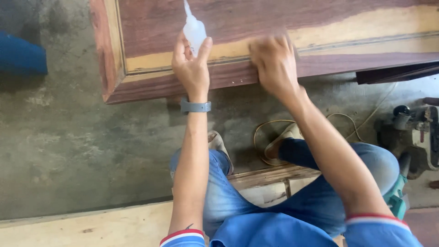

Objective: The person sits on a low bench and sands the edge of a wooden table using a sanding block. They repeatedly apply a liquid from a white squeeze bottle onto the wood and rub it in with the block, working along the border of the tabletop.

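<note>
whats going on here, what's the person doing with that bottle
A person seated low over a concrete floor works on a reddish wooden panel with a pale streak. The left hand grips a small translucent squeeze bottle, nozzle pointing away over the panel. The right hand presses on the panel's moulded edge and looks blurred. A power tool sits at right.

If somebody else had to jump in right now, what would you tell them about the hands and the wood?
Left hand: holds a small white squeeze bottle, nozzle pointing away, over the wooden panel.
Right hand: blurred, pressed on the panel's near frame edge; I cannot tell if it holds anything.
The reddish panel with pale streaks lies flat on the concrete floor.
A power tool sits at the right.
Done: cannot tell.
Left: judge by checking the edge under the right hand.
</note>
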